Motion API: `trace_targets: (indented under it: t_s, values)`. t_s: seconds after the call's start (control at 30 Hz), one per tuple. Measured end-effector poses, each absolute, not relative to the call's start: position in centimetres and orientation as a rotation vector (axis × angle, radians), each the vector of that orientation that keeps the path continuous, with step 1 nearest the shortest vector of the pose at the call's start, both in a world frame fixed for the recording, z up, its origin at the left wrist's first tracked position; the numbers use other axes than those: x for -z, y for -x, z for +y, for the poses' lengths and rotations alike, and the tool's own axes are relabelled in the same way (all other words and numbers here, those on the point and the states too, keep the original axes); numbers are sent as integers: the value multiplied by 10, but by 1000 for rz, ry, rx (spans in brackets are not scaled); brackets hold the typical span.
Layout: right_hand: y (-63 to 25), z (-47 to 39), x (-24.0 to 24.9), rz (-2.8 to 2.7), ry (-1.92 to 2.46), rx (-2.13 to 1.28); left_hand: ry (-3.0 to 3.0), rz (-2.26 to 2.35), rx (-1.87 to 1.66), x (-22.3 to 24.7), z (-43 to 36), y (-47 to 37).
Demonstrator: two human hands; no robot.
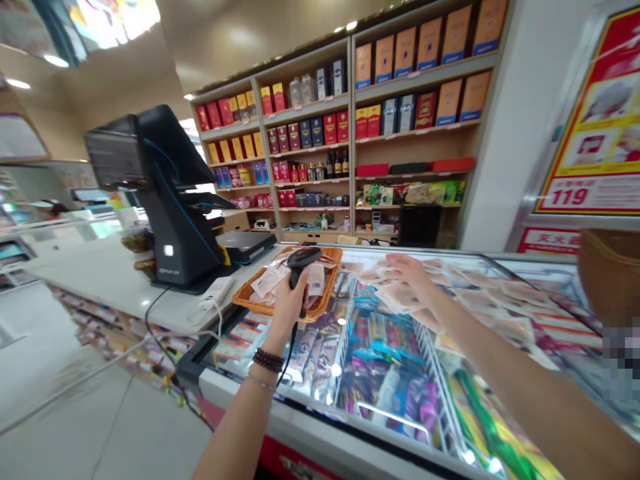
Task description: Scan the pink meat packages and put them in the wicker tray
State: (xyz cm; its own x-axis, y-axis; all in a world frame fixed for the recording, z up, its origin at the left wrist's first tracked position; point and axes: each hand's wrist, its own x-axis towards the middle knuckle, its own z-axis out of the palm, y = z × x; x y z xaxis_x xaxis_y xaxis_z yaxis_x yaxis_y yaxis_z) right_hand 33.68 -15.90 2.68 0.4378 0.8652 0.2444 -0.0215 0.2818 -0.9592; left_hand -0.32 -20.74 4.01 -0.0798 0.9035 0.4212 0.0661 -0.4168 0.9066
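Note:
My left hand [289, 303] is wrapped round the grip of a black handheld barcode scanner [306, 256], whose head hangs over a woven basket [245, 295]. Several clear packets [270, 279] lie in the basket, one with a barcode label [316, 280] beside the scanner. To the right, my right hand [406, 272] is over a spread of flat, pinkish packets [395, 295] on the freezer's glass top. Its fingers stretch forward and appear apart, though the fingertips are small and partly lost among the packets.
Under the glass, the chest freezer [240, 393] holds bright wrapped goods in wire baskets [345, 333]. A black checkout terminal [173, 220] and a flat dark device [245, 245] stand on the left counter [100, 273]. Cables [145, 343] hang off its edge. Stocked shelves [310, 150] line the back.

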Motion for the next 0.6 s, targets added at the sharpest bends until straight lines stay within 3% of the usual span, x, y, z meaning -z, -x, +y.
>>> trace_targets:
  t_s: [0.23,0.4,0.6]
  values:
    - [-459,-229,13,-1070,1608,-95,-1598,774,-1329,-36,-207,-101]
    - [-454,-255,48,-1333,1910,-41,-1571,735,-1185,-12,-209,-152]
    - [-440,-261,54,-1540,1852,-97,-1561,749,-1068,19,-206,-162]
